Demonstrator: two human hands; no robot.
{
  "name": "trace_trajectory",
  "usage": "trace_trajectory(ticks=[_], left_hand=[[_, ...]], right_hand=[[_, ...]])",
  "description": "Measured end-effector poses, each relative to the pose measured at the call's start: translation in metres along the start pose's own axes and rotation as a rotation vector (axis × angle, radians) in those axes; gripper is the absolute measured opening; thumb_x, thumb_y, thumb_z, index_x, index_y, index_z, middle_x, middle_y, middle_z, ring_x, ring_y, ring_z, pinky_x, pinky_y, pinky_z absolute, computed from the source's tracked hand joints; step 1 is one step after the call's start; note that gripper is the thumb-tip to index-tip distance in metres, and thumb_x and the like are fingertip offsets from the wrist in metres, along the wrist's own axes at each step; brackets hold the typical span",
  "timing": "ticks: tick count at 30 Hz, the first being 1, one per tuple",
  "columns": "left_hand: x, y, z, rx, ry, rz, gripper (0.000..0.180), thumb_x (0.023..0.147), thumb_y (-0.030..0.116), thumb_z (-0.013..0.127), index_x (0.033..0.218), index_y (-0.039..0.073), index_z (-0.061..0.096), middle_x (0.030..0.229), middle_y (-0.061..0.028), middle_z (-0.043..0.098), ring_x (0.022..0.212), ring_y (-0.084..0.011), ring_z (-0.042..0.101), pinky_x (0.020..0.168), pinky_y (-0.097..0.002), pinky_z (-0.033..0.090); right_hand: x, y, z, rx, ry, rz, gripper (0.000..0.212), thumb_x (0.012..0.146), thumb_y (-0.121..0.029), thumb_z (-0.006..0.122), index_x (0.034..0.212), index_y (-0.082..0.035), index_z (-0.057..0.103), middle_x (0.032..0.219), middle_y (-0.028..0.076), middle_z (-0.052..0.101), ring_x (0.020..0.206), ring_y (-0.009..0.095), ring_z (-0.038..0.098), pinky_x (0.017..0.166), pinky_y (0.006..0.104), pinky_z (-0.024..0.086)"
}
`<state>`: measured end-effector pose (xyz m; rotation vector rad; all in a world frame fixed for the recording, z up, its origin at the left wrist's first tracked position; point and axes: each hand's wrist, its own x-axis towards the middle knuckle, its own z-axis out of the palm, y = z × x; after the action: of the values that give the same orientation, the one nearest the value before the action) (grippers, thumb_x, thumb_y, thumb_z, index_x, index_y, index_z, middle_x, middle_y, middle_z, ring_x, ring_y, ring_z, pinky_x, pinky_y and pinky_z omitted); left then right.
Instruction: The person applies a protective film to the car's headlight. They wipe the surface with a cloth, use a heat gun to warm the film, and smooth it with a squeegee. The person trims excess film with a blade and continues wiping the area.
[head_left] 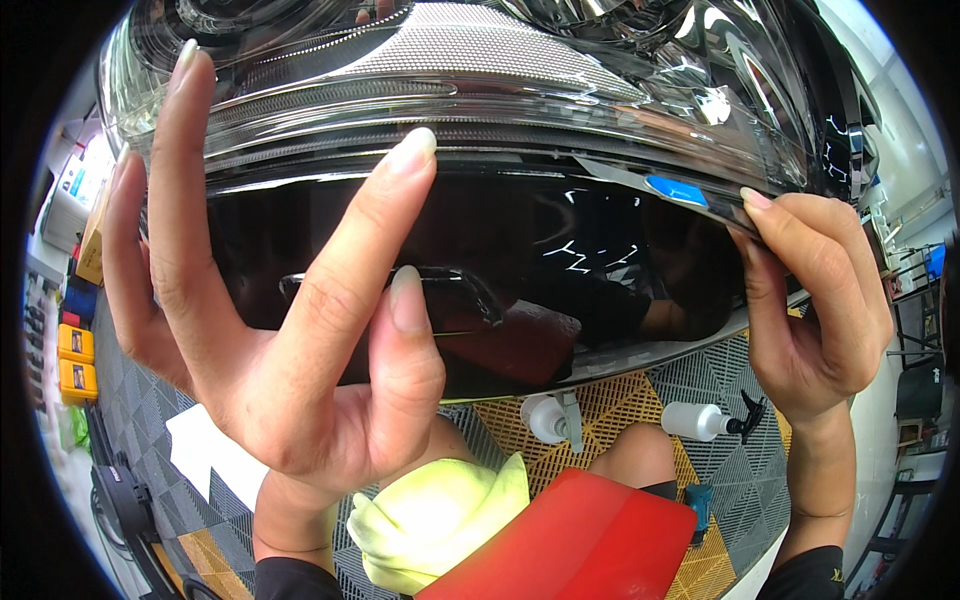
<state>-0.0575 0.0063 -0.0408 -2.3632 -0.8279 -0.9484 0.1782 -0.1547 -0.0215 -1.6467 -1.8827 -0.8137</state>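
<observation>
Looks like mid film-fitting on the glossy black car panel [560,260] under the headlight [480,70]: left hand [290,330] spread open flat against it, right hand [810,300] fingers pinching the film edge with blue tab [676,189] at 2 o'clock, so next I'd guess a slow, even pull.

Two white spray bottles [548,417] [697,420] lay on the grid floor [620,395] — yellow-green cloth [440,520] and red squeegee [580,545] nearer.
</observation>
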Motion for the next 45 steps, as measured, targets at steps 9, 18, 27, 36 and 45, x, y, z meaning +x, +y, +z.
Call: trace_trajectory(ticks=[9,18,27,36,45], left_hand=[[0.0,0.0,-0.001,-0.007,0.002,-0.002,0.042,0.091,0.025,0.056,0.125,0.017,0.08,0.163,-0.0206,0.046,0.154,-0.0296,0.035,0.13,-0.0463,0.01],[-0.002,-0.003,0.002,0.005,0.034,0.012,0.041,0.092,0.026,0.056,0.124,0.019,0.08,0.163,-0.0185,0.046,0.154,-0.0308,0.033,0.13,-0.0477,0.011],[-0.002,-0.004,0.004,0.002,0.046,0.011,0.042,0.092,0.026,0.055,0.124,0.019,0.08,0.163,-0.0179,0.047,0.155,-0.0313,0.033,0.13,-0.0488,0.012],[-0.001,-0.005,0.003,0.005,0.054,0.029,0.042,0.092,0.025,0.054,0.124,0.018,0.08,0.162,-0.0181,0.047,0.154,-0.0316,0.035,0.13,-0.0493,0.013],[0.001,-0.008,0.008,-0.146,0.143,0.042,0.043,0.092,0.025,0.053,0.124,0.017,0.08,0.162,-0.0183,0.048,0.153,-0.0324,0.037,0.13,-0.0496,0.013]], right_hand=[[-0.002,0.0,0.001,0.012,0.009,0.006,0.029,0.084,0.016,0.075,0.112,0.007,0.073,0.096,0.016,0.07,0.08,0.019,0.067,0.066,0.025,0.053],[-0.003,0.0,0.001,0.007,0.02,0.008,0.029,0.084,0.017,0.075,0.112,0.007,0.073,0.096,0.016,0.07,0.078,0.017,0.066,0.064,0.0233,0.051],[-0.004,0.003,-0.001,0.007,0.017,0.0,0.029,0.084,0.017,0.075,0.112,0.007,0.073,0.096,0.016,0.07,0.078,0.017,0.065,0.063,0.0232,0.051],[-0.005,0.005,-0.005,-0.001,0.011,0.009,0.029,0.084,0.017,0.075,0.111,0.007,0.072,0.095,0.016,0.07,0.079,0.02,0.067,0.067,0.0259,0.053],[-0.003,0.007,-0.011,-0.02,-0.007,0.008,0.03,0.083,0.017,0.076,0.111,0.007,0.072,0.095,0.016,0.07,0.08,0.021,0.067,0.068,0.0265,0.054]])
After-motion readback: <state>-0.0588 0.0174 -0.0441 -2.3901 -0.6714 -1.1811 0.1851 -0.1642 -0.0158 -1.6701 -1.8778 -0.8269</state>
